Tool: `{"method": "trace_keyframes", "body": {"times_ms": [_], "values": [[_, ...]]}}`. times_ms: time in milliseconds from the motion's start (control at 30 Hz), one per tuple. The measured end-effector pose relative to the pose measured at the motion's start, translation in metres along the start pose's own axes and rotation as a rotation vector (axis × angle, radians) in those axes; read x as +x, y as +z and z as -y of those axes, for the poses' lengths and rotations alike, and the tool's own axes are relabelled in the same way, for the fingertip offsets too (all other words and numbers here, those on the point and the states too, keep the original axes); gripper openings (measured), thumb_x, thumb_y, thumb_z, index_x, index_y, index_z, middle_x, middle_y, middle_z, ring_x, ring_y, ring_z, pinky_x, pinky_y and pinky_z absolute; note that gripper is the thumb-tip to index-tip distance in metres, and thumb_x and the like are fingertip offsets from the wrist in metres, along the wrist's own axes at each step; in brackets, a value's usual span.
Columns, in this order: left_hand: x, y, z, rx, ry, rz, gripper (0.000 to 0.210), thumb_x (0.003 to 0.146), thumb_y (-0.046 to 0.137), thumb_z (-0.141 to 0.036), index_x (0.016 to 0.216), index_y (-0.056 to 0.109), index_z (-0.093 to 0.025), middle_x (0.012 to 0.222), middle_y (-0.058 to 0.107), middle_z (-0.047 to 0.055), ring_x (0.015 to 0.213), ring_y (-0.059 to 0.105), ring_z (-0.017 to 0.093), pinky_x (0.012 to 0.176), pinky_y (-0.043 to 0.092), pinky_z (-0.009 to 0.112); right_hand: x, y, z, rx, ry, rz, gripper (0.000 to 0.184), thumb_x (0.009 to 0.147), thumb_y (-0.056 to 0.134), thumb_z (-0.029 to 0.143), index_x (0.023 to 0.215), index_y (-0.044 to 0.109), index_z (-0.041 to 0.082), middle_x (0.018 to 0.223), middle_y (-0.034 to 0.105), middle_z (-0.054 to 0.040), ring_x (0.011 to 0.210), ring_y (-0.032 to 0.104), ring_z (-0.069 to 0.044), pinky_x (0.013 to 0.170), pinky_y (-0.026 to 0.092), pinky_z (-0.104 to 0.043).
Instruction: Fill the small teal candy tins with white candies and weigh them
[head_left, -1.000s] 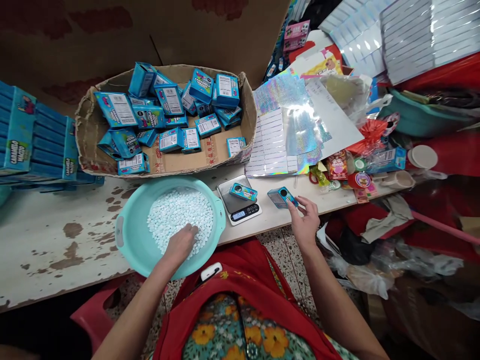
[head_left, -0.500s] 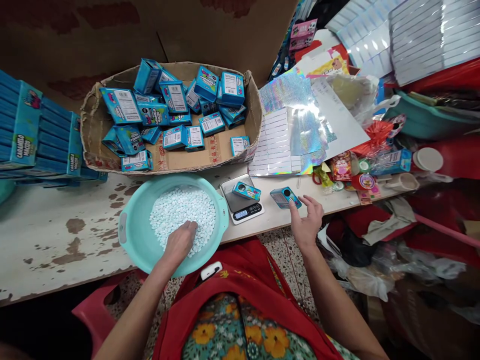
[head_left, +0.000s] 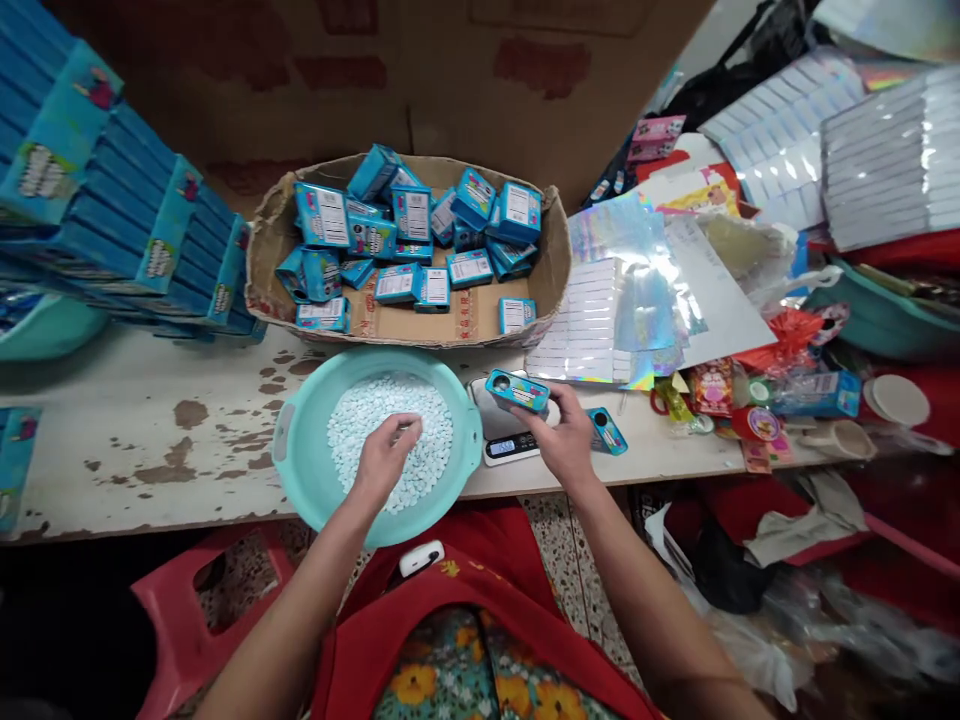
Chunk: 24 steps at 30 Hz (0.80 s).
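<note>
My left hand (head_left: pixel 386 455) is above a mint-green basin (head_left: pixel 304 490) of small white candies (head_left: pixel 367 405). Its fingers are pinched together, and what they hold, if anything, is hidden. My right hand (head_left: pixel 566 435) grips a small blue candy box (head_left: pixel 517 390) by its right end. The box has a dark round hole in its upper side and is at the digital scale (head_left: pixel 504 447); whether it touches the pan, I cannot tell. Another blue box (head_left: pixel 607 431) lies on the table just right of my right hand, which partly covers it.
A cut-down carton (head_left: pixel 390 325) with several blue boxes stands behind the basin. Stacked blue display boxes (head_left: pixel 161 235) rise at the left. Shiny sticker sheets (head_left: pixel 585 320) lie right of the carton, near assorted packets and cups. A pink stool (head_left: pixel 169 610) stands below the table edge.
My right hand has moved left from the box on the table to grip the box at the scale. My left hand has lifted slightly from the candies. The view has shifted.
</note>
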<state>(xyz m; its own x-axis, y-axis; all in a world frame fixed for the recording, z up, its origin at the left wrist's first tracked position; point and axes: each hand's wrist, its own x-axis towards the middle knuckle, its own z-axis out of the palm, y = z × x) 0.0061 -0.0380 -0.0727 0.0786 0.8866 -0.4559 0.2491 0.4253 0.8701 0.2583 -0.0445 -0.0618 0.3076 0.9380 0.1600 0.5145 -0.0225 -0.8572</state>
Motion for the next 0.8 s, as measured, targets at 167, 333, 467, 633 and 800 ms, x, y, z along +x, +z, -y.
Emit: {"method": "trace_keyframes", "body": {"times_ms": [167,333,467,633,800], "values": [[0.001,0.012,-0.054,-0.936,-0.089,-0.016,0.049,0.091,0.039,-0.054,0.113,0.061,-0.017,0.125,0.06,0.011,0.115,0.056,0.02,0.097,0.042,0.032,-0.002,0.012,0.068,-0.047,-0.294,0.238,0.031,0.075,0.071,0.026,0.104,0.061,0.024,0.098,0.065,-0.0042,0.091,0.06,-0.022,0.083,0.047,-0.037],[0.003,0.001,-0.053,-1.204,-0.208,-0.127,0.04,0.094,0.039,-0.04,0.099,0.066,-0.01,0.113,0.065,0.014,0.107,0.059,0.02,0.095,0.043,0.031,-0.01,0.063,0.075,-0.129,-0.301,0.378,0.031,0.075,0.072,0.029,0.103,0.061,0.023,0.095,0.065,-0.0041,0.088,0.06,-0.022,0.079,0.046,-0.037],[-0.009,-0.014,-0.039,-1.178,-0.075,-0.133,0.025,0.083,0.06,-0.029,0.099,0.068,-0.013,0.109,0.066,0.009,0.1,0.06,0.017,0.091,0.044,0.028,-0.012,0.075,0.088,-0.111,-0.321,0.393,0.032,0.075,0.072,0.03,0.104,0.06,0.024,0.095,0.065,-0.0033,0.089,0.059,-0.021,0.08,0.046,-0.036],[-0.008,-0.025,-0.019,-0.871,-0.029,-0.183,0.028,0.063,0.072,-0.018,0.091,0.071,-0.012,0.083,0.067,0.004,0.075,0.058,0.011,0.074,0.044,0.023,-0.017,0.088,0.09,-0.08,-0.303,0.455,0.029,0.075,0.071,0.03,0.102,0.063,0.024,0.092,0.064,-0.003,0.088,0.059,-0.021,0.079,0.046,-0.035],[0.002,-0.037,-0.002,-0.54,0.047,-0.257,0.022,0.071,0.063,-0.025,0.088,0.071,-0.014,0.087,0.067,0.006,0.079,0.058,0.015,0.073,0.045,0.025,-0.025,0.106,0.078,0.001,-0.199,0.455,0.031,0.072,0.072,0.037,0.099,0.064,0.022,0.092,0.064,-0.0029,0.088,0.059,-0.02,0.081,0.046,-0.034]]}}
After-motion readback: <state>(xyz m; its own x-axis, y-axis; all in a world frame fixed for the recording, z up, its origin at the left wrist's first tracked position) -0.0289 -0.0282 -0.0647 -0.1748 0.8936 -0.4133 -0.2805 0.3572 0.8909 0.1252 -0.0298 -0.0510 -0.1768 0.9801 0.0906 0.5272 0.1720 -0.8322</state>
